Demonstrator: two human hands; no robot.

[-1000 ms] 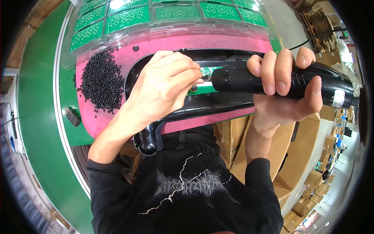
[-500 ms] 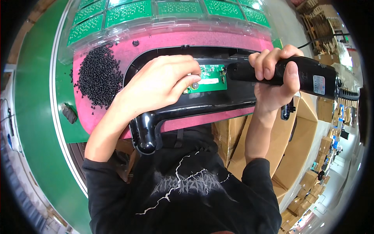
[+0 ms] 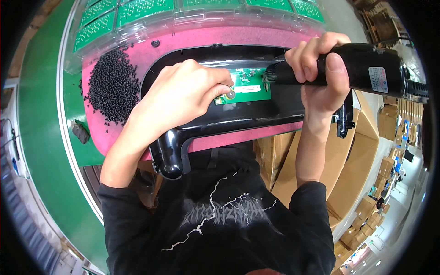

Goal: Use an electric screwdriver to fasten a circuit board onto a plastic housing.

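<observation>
Green circuit board [image 3: 244, 85] sits in the recess of a glossy black plastic housing [image 3: 238, 121], and the left hand's fingers [image 3: 222, 85] are curled together on its left end, thumb and forefinger pinching a small screw [image 3: 231, 94] against the board. The left hand [image 3: 183, 94] arches over the housing, knuckles up, its forearm running down and left to the black sleeve. The right hand [image 3: 321, 68] has its fingers wrapped tight round the barrel of a black electric screwdriver [image 3: 362, 68], thumb on top; the tool lies nearly level, its tip just at the board's upper right edge. That forearm rises almost straight from the lower edge, wrist bent back.

The housing rests on a pink mat [image 3: 137, 55] on the worktop, with a heap of black screws [image 3: 112, 85] on the mat's left part and a clear tray of green boards [image 3: 137, 13] beyond.

As I judge it, the tip stands close to bare components, so a slip could scratch the board. The screw is held by fingertips only and could tip or drop into the housing. The fingers are near the bit's path, too.
</observation>
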